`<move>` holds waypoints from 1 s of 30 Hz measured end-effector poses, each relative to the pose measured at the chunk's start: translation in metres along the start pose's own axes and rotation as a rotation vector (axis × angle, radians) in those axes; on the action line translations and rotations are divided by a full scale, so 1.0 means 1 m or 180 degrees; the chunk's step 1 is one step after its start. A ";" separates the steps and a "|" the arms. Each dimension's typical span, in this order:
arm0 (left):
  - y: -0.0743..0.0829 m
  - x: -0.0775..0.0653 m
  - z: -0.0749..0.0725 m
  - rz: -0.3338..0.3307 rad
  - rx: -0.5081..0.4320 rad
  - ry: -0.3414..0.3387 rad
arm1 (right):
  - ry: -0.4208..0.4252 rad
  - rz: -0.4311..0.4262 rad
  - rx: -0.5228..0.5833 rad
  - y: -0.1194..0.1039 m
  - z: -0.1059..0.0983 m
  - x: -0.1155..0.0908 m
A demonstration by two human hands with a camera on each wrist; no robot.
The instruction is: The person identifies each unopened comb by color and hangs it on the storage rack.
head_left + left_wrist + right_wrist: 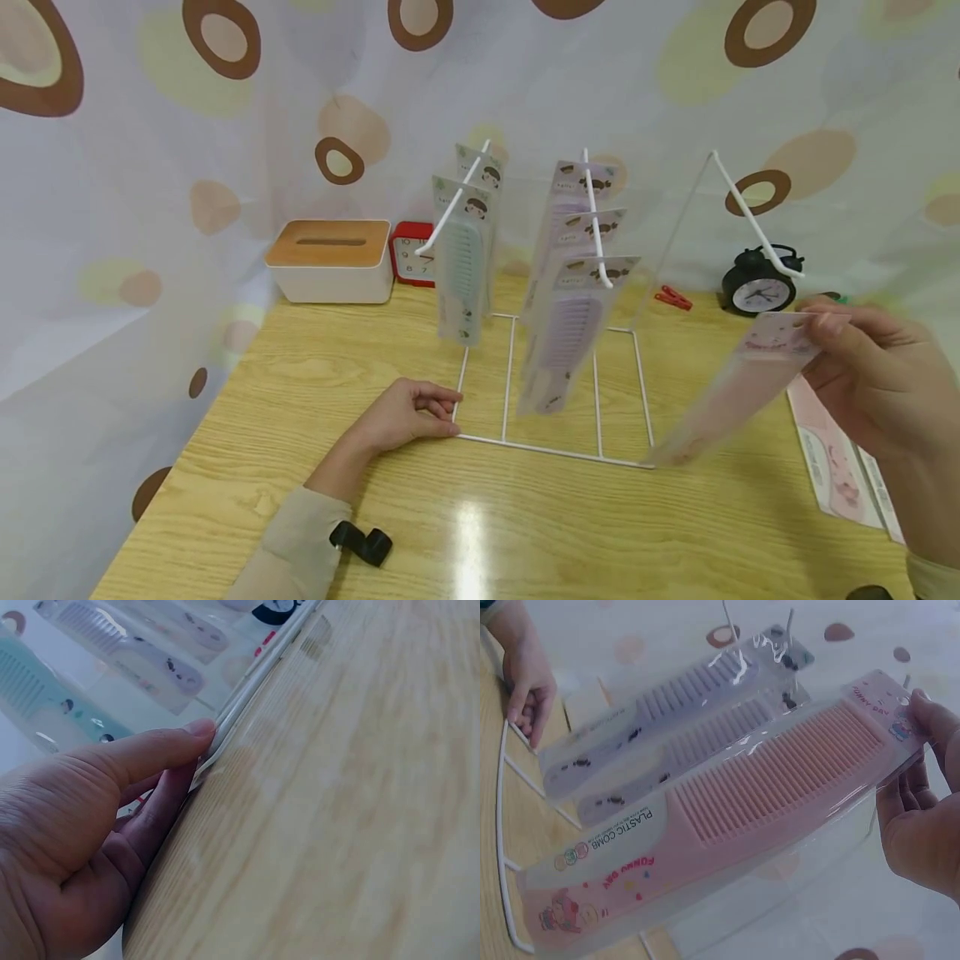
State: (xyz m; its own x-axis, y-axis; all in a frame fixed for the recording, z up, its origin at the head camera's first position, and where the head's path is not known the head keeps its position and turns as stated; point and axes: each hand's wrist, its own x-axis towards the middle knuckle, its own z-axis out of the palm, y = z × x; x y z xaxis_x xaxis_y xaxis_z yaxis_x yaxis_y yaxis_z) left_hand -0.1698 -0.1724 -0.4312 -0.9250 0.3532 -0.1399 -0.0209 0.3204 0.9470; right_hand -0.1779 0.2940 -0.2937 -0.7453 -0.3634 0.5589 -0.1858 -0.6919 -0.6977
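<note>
My right hand [877, 367] pinches the top card of a packaged pink comb [780, 776], which slants down toward the front right of a white wire rack [551, 451]. My left hand [416, 410] grips the rack's front left corner on the table, thumb on the wire in the left wrist view. Packaged purple combs [568, 333] hang on the rack's middle hook. Green ones [459, 258] hang from the left hook. The right hook [757, 221] bears nothing, and the pink comb's card is just in front of and below its tip.
More pink comb packs [840, 475] lie on the table at the right, partly behind my right arm. Along the back stand a tissue box [330, 275], a red clock [412, 254] and a black alarm clock [761, 287]. A red clothespin [673, 297] lies near the alarm clock.
</note>
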 end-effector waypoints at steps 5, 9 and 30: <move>0.002 0.001 0.001 -0.0004 -0.0029 0.0021 | 0.0285 -0.0175 0.0236 -0.001 0.025 0.015; 0.003 0.002 0.001 -0.0013 -0.0039 0.0013 | 0.0610 -0.0246 0.0126 -0.002 0.037 0.024; 0.000 0.000 0.000 -0.0031 0.0016 0.0004 | 0.1571 -0.0035 -0.1051 -0.001 0.031 0.061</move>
State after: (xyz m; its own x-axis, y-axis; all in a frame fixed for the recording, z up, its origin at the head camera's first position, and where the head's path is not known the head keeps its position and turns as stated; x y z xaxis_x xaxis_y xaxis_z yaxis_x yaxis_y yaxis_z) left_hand -0.1694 -0.1721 -0.4310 -0.9252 0.3490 -0.1486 -0.0279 0.3282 0.9442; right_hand -0.2030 0.2533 -0.2448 -0.9372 0.0306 0.3476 -0.3256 -0.4346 -0.8397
